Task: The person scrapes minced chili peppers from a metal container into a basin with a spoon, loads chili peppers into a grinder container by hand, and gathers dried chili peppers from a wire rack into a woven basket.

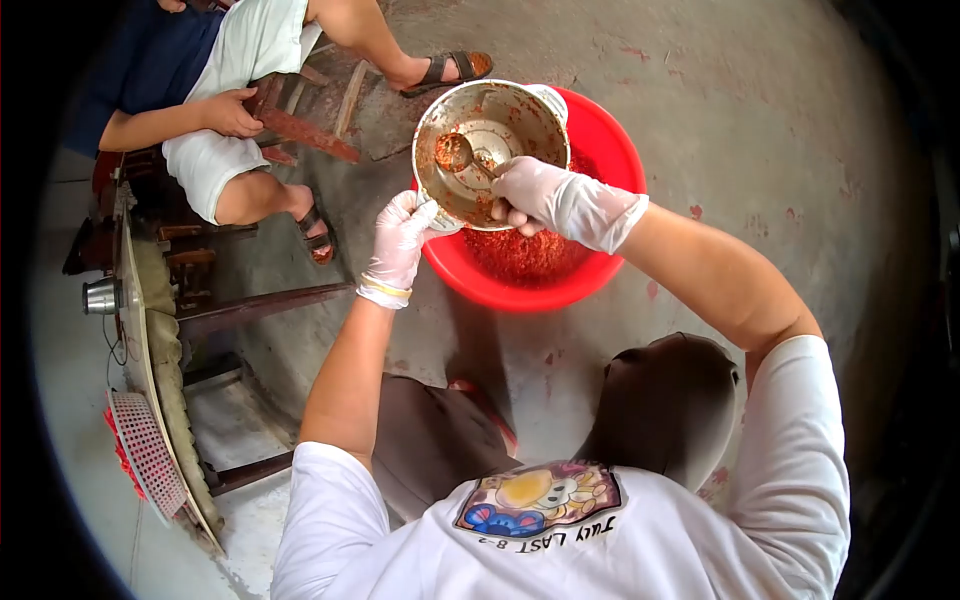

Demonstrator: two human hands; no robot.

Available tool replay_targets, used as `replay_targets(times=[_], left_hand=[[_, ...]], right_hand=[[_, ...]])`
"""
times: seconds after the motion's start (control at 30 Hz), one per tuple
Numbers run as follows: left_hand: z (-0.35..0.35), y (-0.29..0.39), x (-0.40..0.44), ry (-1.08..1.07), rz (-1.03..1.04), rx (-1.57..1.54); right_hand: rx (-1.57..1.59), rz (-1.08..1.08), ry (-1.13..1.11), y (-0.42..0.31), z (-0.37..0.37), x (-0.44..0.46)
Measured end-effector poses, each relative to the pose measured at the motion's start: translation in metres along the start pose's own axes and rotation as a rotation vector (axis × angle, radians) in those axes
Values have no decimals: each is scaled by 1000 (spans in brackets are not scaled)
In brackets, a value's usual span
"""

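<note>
Over grey floor (780,130), left hand (400,235) grips the pot (515,115) by its edge, right hand (535,190) clasping a spoon (453,152) inside.

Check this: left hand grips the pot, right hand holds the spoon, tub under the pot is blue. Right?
Wrong on colour: the head view shows a red tub, not blue. The left hand does grip the pot and the right hand holds the spoon.
</note>
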State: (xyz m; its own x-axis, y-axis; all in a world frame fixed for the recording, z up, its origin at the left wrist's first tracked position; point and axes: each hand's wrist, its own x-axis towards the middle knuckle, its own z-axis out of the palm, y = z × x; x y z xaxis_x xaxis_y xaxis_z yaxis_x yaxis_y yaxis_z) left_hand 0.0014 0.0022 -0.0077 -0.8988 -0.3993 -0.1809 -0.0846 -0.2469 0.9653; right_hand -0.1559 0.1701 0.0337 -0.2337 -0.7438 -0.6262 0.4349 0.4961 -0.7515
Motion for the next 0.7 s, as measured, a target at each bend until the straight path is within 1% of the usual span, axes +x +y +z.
replay_targets(times=[0.07, 0.1, 0.23, 0.33, 0.4, 0.47, 0.53, 0.63, 0.7], left_hand=[[-2, 1, 1, 4, 25, 10], [-2, 1, 1, 14, 24, 4], [-9, 2, 2, 29, 25, -3], [-14, -3, 2, 38, 38, 57], [-16, -7, 3, 50, 43, 101], [-16, -11, 6, 58, 47, 132], [-13, -11, 6, 71, 32, 126], [-4, -10, 5, 100, 34, 135], [5, -7, 3, 121, 47, 125]], right_hand=[[-27, -53, -9, 4, 5, -12], [4, -37, -48, 3, 4, -19], [89, -110, -134, 10, -9, -46], [9, -121, -124, 15, -26, -59], [-256, -118, 21, 18, -31, -59], [-408, -123, 115, 23, -32, -56], [-509, -311, 190, 37, -31, -35], [-734, -672, 356, 53, -29, 11], [-840, -646, 388, 48, -21, 21]])
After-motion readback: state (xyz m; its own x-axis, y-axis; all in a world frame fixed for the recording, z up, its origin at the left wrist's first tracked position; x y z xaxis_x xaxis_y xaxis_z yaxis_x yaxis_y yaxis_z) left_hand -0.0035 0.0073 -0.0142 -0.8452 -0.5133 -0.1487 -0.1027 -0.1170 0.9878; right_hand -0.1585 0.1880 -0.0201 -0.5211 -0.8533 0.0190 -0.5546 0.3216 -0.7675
